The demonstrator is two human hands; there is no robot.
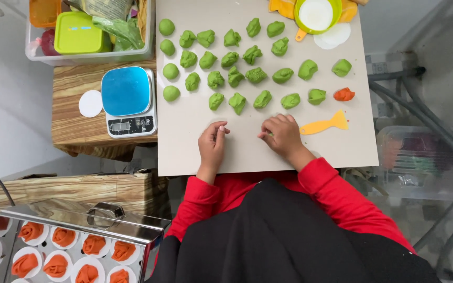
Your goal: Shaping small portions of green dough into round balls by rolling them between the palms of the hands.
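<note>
My left hand (212, 145) rests on the beige work board (247, 152), fingers curled together with nothing visible in them. My right hand (281, 135) rests beside it, fingertips pinched on the board; whether a bit of dough lies under them is hidden. Several rough green dough lumps (237, 102) lie in rows beyond both hands. A few smooth green balls (171, 71) stand in a column at the board's left. One orange dough lump (344, 95) sits at the right. A yellow fish-shaped scraper (325, 124) lies just right of my right hand.
A blue-topped kitchen scale (128, 100) and a white disc (90, 103) sit on a wooden stand at left. A clear bin (87, 52) holds lidded boxes. A green press (316, 14) stands at the board's far edge. A steel tray (74, 246) holds orange rose shapes on white papers.
</note>
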